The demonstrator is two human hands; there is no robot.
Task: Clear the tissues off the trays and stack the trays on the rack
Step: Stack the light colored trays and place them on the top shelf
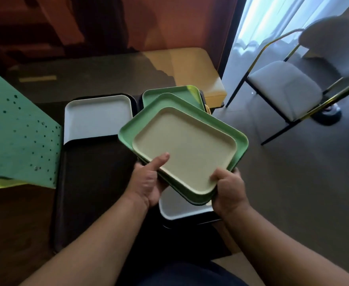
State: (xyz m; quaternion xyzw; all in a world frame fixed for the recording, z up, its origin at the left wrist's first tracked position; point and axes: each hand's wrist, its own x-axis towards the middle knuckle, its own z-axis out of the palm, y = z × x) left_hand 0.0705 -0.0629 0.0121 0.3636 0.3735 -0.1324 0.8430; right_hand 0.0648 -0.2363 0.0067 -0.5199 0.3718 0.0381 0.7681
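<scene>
I am holding a cream tray [185, 148] nested in a green tray [238, 139], the pair tilted and lifted above the dark surface [95, 182]. My left hand [148, 180] is gripping the near-left edge, thumb lying on the cream floor; my right hand [229, 190] is clamping the near-right corner, fingers curled under. No tissues are showing on either tray, so I am judging the clearing done for these two and the stacking step under way. Below my hands a white tray [179, 211] is lying flat on a black one. Farther off, another white tray [97, 118] and a second green tray [173, 96] are waiting. I cannot make out the rack for certain. Next I am needing to level the pair and square it over its resting place before lowering.
</scene>
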